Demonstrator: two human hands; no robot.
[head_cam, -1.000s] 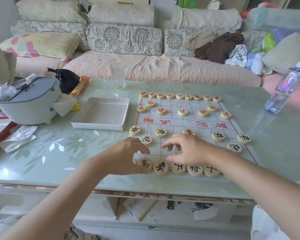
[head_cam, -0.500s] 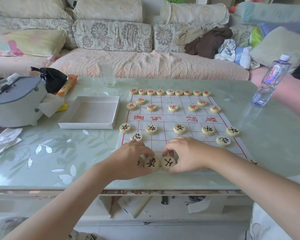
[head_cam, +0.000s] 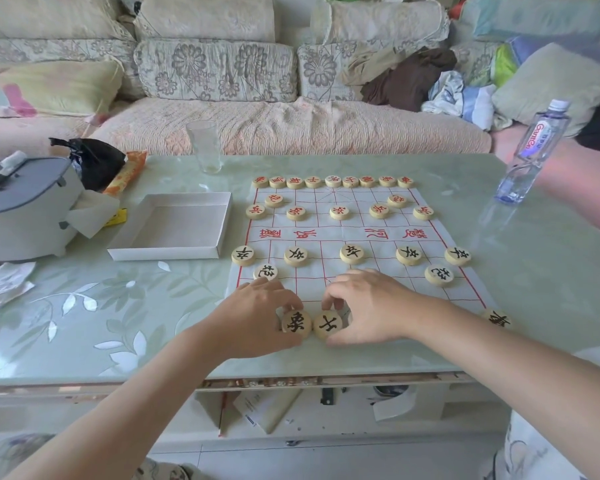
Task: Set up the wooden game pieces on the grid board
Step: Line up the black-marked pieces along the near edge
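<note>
A white grid board (head_cam: 326, 282) with red lines lies on the green glass table. Red-lettered wooden discs fill its far rows, with a full back row (head_cam: 333, 181). Several black-lettered discs (head_cam: 352, 253) stand across the middle. At the near edge my left hand (head_cam: 257, 317) pinches a black-lettered disc (head_cam: 296, 323), and my right hand (head_cam: 368, 306) pinches the disc beside it (head_cam: 327, 324). The two discs touch. My hands hide the other near-row discs, except one at the near right corner (head_cam: 497, 319).
An open white box (head_cam: 174, 226) lies left of the board. Behind it stand a clear glass (head_cam: 204, 146), a black bag (head_cam: 90, 161) and a grey appliance (head_cam: 25, 206). A water bottle (head_cam: 534, 150) stands far right, near another person's arm (head_cam: 575, 188). A sofa runs behind.
Both my hands have dropped from the board's lower rows to its near edge and closed on two discs there. The view has shifted right and tilted slightly.
</note>
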